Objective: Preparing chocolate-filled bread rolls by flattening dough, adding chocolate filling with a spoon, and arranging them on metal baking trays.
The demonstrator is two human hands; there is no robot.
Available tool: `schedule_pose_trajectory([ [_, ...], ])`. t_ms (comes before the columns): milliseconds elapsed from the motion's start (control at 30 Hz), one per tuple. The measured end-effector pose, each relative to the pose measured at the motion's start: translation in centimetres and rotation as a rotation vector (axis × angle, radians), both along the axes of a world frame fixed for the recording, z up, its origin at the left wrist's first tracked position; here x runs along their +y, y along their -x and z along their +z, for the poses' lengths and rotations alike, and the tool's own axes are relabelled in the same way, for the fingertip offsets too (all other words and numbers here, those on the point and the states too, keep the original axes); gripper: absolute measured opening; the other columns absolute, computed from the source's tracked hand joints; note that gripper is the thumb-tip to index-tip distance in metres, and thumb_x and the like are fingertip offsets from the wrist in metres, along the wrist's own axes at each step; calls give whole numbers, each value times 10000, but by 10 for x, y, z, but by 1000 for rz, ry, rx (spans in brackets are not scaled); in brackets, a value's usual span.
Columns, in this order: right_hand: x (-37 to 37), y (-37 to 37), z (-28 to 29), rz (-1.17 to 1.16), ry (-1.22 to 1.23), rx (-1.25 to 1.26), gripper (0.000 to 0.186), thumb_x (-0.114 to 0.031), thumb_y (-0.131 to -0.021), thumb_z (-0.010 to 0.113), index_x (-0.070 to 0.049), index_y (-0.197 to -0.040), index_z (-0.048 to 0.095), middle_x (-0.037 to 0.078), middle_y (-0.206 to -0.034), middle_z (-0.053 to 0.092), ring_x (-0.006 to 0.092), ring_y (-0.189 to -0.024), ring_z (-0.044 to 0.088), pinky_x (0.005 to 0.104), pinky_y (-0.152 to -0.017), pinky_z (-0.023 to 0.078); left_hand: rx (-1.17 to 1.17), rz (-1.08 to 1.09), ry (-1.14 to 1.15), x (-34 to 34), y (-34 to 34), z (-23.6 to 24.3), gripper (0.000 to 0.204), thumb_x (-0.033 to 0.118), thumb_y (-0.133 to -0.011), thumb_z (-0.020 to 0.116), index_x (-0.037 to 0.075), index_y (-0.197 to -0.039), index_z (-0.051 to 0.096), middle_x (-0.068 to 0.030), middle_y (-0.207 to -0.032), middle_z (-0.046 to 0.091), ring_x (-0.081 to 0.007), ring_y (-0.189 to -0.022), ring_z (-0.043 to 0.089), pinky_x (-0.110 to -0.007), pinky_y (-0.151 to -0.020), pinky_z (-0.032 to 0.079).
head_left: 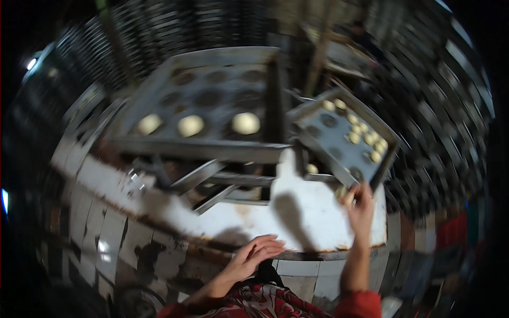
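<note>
My left hand [252, 257] is held in front of the table's near edge, its fingers stretched out, holding nothing. At the near corner of the smaller tray [342, 170], my right hand [360, 201] has its fingers curled together. Blur hides what they grip; something pale shows at the fingertips. Several small pale dough balls [354, 138] lie inside that tilted tray, mostly along its right side. Another dough ball [312, 168] shows below its left edge. To the left stands a larger metal tray [201, 150] with dark round marks and three bigger dough balls [245, 123] in its front row.
Empty-looking metal pans [199, 176] stick out under the large tray, on a white tabletop [249, 220] with a worn edge. Stacked dark trays [440, 138] rise on the right and behind. A person [366, 40] is at the far back. Light tiles [132, 241] cover the front.
</note>
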State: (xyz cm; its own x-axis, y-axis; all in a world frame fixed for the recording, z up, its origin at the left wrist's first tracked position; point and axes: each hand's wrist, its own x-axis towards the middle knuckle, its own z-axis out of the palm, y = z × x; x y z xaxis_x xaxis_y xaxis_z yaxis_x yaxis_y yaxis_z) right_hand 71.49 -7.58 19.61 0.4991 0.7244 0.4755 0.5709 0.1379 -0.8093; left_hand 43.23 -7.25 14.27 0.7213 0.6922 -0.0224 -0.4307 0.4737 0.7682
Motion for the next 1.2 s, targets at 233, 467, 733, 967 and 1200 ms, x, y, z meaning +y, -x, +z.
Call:
schedule_pose_trajectory([
  [233,-56,320,-34,1099,331,59,76,-54,-850,596,-2,-904,601,109,-886,624,216,-795,611,319,-743,491,-31,694,408,-57,182,-35,274,53,-947,398,-25,-1210,417,-157,-1198,534,-215,-1046,556,-338,-930,447],
  [467,72,530,-100,827,426,799,257,-241,-962,455,-38,-816,511,38,-788,553,107,-664,479,242,-601,400,-334,1020,226,-46,295,-38,431,193,-915,396,-53,-1268,422,-156,-1339,444,-258,-1271,384,-370,-1085,254],
  [733,310,527,-202,235,-34,-155,309,-118,-791,610,58,-1000,466,229,-943,494,339,-885,488,420,-808,387,-186,691,579,44,365,-128,266,-67,-819,530,-41,-1082,502,-129,-1000,582,-244,-967,584,-436,-921,484],
  [967,234,566,-124,616,118,-79,92,-13,-815,551,0,-906,550,193,-829,506,349,-764,533,404,-681,438,159,958,384,163,380,-101,230,-8,-854,549,-25,-1083,538,-48,-954,592,-126,-806,567,-242,-713,486],
  [1200,434,589,-86,575,255,-790,97,-93,-869,450,-36,-851,527,162,-852,602,384,-714,601,464,-610,491,-29,528,292,253,421,-46,409,31,-893,525,-27,-1288,440,-56,-1143,573,-111,-1007,528,-228,-847,415],
])
